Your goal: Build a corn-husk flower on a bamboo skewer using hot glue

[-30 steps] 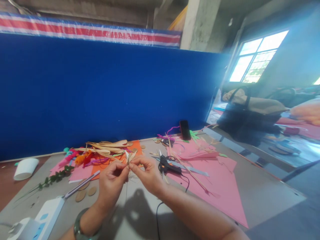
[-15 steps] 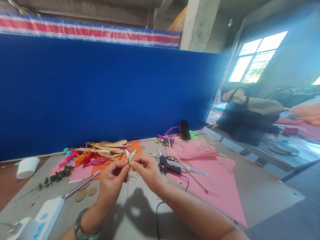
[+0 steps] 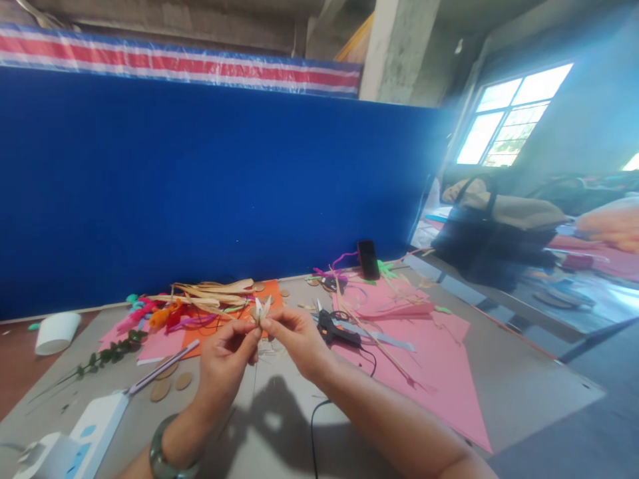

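Observation:
Between my fingertips is a small bundle of pale, pointed husk-like strips (image 3: 262, 309), its tips sticking up. My left hand (image 3: 230, 349) pinches it from the left, thumb against forefinger, and a green bangle (image 3: 158, 452) sits on that wrist. From the other side my right hand (image 3: 295, 338) pinches the same bundle, fingertips touching those of the left. The bundle's lower part is hidden by my fingers. Just behind lie dried husk strips (image 3: 214, 290) on orange paper (image 3: 272, 293). A black glue gun (image 3: 339, 331) rests right of my right hand.
Pink paper (image 3: 439, 372) covers the table's right side, with a phone (image 3: 368, 259) behind it. At left are a white cup (image 3: 57, 334), a green leafy sprig (image 3: 107, 354), wooden discs (image 3: 160, 390), a pen (image 3: 164, 366) and a power strip (image 3: 100, 426). A blue partition (image 3: 214, 173) stands behind.
My hands have barely shifted and keep pinching the bundle. Its pointed tips have turned slightly and stand a little differently. Nothing else on the table has visibly moved.

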Demonstrator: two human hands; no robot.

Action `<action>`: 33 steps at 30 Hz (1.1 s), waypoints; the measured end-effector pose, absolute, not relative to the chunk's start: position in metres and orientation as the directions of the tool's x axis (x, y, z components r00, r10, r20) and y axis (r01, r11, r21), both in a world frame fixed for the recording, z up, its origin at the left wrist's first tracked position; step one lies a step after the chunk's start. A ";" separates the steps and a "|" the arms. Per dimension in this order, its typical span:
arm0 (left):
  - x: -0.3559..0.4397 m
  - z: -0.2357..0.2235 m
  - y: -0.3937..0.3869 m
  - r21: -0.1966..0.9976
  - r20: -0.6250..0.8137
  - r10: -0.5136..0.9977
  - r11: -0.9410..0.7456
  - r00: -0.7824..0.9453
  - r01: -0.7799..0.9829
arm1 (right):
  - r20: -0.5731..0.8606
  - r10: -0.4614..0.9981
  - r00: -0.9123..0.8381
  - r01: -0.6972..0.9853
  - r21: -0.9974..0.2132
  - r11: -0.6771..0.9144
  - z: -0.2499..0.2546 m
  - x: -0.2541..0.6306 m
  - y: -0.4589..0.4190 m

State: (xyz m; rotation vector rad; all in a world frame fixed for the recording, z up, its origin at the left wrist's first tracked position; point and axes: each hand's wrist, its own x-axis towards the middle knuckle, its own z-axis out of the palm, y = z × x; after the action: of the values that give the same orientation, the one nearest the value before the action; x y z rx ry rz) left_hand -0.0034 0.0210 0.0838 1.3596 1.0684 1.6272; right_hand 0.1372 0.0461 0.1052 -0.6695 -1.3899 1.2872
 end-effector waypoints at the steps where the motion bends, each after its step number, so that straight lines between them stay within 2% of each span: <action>1: -0.004 0.083 0.021 0.928 0.363 0.918 -0.371 -0.159 -0.024 | 0.328 0.905 -0.271 -0.246 -0.933 0.265 0.105 0.137 0.046; 16: -0.001 0.089 0.016 0.905 0.424 0.899 -0.425 -0.110 0.016 | 0.303 0.892 -0.336 -0.294 -0.933 0.206 0.114 0.143 0.044; 23: -0.005 0.082 0.019 0.901 0.433 0.895 -0.427 -0.105 0.080 | 0.378 0.871 -0.315 -0.180 -0.925 0.336 0.113 0.142 0.043; 33: -0.004 0.082 0.017 0.865 0.496 0.857 -0.473 -0.140 0.169 | 0.366 0.894 -0.259 -0.157 -0.929 0.335 0.115 0.137 0.034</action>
State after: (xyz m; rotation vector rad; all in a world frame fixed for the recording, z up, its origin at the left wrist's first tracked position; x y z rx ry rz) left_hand -0.0038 0.0169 0.0817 1.5946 1.1598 1.6624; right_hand 0.1372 0.0345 0.1146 -0.7082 -1.4806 1.1789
